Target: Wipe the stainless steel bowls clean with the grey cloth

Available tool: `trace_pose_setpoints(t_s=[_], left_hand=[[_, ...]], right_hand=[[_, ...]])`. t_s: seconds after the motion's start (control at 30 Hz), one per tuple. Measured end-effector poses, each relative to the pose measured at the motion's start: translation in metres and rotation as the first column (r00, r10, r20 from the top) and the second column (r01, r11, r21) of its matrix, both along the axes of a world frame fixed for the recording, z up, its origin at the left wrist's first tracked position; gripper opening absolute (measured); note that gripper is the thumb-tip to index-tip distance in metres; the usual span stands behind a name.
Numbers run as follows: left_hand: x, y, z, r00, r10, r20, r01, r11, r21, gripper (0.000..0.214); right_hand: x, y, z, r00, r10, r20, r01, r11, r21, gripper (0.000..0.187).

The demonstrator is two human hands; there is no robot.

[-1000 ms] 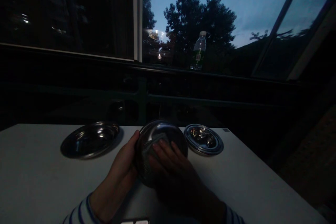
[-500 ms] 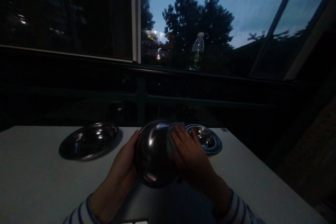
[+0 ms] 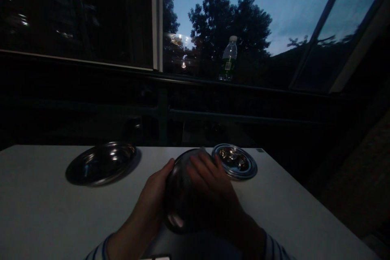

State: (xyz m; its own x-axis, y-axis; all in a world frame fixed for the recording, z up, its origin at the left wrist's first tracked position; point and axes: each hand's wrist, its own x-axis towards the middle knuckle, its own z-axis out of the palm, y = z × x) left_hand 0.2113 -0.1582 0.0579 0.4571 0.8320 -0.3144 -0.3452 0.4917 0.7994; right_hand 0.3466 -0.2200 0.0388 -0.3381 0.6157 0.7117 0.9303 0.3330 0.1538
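Note:
A round steel bowl (image 3: 179, 199) is held bottom-up, tilted toward me, just above a white table (image 3: 45, 211). My left hand (image 3: 154, 197) grips its left rim with the thumb over the edge. My right hand (image 3: 213, 183) lies across the bowl's top right with its fingers curled over the surface. In this dim light I cannot see the grey cloth under the fingers. Striped sleeves show at both wrists.
A shallow steel plate (image 3: 102, 163) lies on the table to the left. A smaller steel dish (image 3: 234, 161) sits just right of the bowl. A plastic water bottle (image 3: 228, 57) stands on the window ledge behind a dark railing. The table's right edge runs diagonally.
The bowl has come lower and nearer to me. My right hand slid from the bowl's middle to its upper right, then over its top; the grey cloth seen earlier is now hidden.

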Motion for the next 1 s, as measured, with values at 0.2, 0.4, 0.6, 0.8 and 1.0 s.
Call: trace_pose_setpoints(t_s=[0.2, 0.4, 0.6, 0.8, 1.0], left_hand=[[-0.002, -0.006, -0.001, 0.999, -0.010, -0.039, 0.012, 0.999, 0.051, 0.026], [-0.002, -0.010, 0.004, 0.997, 0.053, -0.057, -0.053, 0.999, 0.012, 0.024], [-0.002, -0.011, 0.006, 0.999, 0.036, 0.008, -0.035, 0.992, -0.122, 0.034], [-0.003, -0.010, 0.008, 0.992, 0.101, -0.071, -0.100, 0.995, 0.024, 0.028], [-0.002, -0.012, 0.006, 0.998, 0.019, -0.054, -0.016, 0.997, 0.072, 0.034]], right_hand=[[0.008, 0.002, 0.001, 0.994, -0.003, -0.113, 0.000, 1.000, -0.026, 0.036], [0.003, 0.001, 0.001, 0.992, 0.047, -0.118, -0.044, 0.999, 0.025, 0.036], [-0.018, -0.007, 0.000, 0.979, 0.181, 0.092, -0.190, 0.978, 0.092, 0.034], [0.031, 0.006, 0.000, 0.946, -0.092, -0.310, 0.075, 0.995, -0.065, 0.038], [0.017, 0.007, -0.002, 0.969, 0.013, -0.248, -0.022, 0.999, -0.035, 0.038]])
